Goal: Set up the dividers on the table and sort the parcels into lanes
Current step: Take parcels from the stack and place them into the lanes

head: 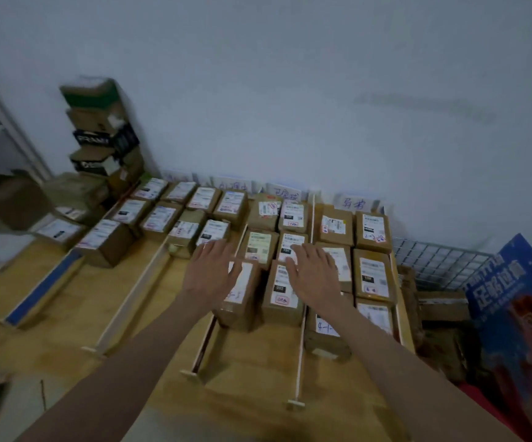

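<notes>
Brown cardboard parcels with white labels fill lanes on the wooden table [76, 317]. Long dividers split the lanes: a blue-faced divider [43, 291] at left, a pale divider [131, 298], a centre divider [205, 339] and a right divider [301, 352]. My left hand [212, 269] is spread flat over the near parcel [240, 301] of the centre lane. My right hand [314, 271] is spread flat over the neighbouring parcel [284, 291]. Both hands have straight fingers and grip nothing. Handwritten lane labels [287, 190] stand along the wall.
A tall stack of boxes [105, 132] leans in the back left corner, with more boxes [16, 199] beside it. A wire basket [443, 266] and a blue printed carton [519, 307] stand off the table's right edge, with loose boxes [443, 304] below.
</notes>
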`<move>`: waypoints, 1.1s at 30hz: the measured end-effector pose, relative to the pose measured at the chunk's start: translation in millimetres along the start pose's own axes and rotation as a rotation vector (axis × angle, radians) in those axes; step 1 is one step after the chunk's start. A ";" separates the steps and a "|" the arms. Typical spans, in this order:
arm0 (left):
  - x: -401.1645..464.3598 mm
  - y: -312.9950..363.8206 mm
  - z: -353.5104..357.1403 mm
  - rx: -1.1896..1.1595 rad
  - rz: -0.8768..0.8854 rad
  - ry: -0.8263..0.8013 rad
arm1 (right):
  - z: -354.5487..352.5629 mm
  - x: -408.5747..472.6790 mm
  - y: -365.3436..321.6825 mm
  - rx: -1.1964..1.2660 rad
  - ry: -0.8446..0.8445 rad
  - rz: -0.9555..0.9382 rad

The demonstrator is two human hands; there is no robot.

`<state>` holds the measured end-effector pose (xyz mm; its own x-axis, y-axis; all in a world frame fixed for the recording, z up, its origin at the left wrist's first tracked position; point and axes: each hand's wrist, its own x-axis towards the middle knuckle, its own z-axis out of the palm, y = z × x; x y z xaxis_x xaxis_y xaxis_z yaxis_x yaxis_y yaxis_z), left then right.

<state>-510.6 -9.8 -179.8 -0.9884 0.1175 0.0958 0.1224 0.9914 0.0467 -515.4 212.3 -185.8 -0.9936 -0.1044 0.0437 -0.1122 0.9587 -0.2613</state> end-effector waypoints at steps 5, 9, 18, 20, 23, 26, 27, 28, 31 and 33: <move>-41.7 -85.9 -22.0 0.017 -0.092 0.040 | 7.1 -11.3 -92.7 -0.020 -0.012 -0.100; -78.7 -149.9 -29.8 -0.019 -0.135 0.047 | 22.8 -19.2 -157.9 0.017 -0.048 -0.133; -155.8 -256.4 -15.9 -0.136 -0.212 0.025 | 67.8 -49.1 -273.5 0.170 -0.079 -0.161; -161.4 -279.6 -12.6 -0.151 -0.250 0.030 | 77.5 -47.5 -292.2 0.171 -0.075 -0.161; -161.8 -309.7 -7.5 -0.166 -0.300 0.037 | 92.4 -34.7 -320.2 0.178 -0.080 -0.174; -154.2 -339.7 1.5 -0.193 -0.319 0.025 | 109.4 -11.6 -349.8 0.243 -0.098 -0.185; -150.3 -350.9 4.5 -0.194 -0.324 0.021 | 115.4 -2.2 -360.7 0.268 -0.105 -0.189; -145.7 -362.8 7.0 -0.198 -0.332 0.016 | 121.6 7.7 -371.7 0.291 -0.111 -0.192; -133.2 -397.2 11.1 -0.208 -0.366 0.008 | 140.0 35.8 -404.2 0.358 -0.110 -0.184; -126.4 -420.7 13.3 -0.206 -0.378 0.007 | 151.7 51.9 -424.5 0.404 -0.104 -0.149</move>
<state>-438.3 -441.0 -224.8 -0.9667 -0.2525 0.0409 -0.2318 0.9324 0.2773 -521.6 -240.2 -218.9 -0.9599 -0.2799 0.0175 -0.2307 0.7530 -0.6163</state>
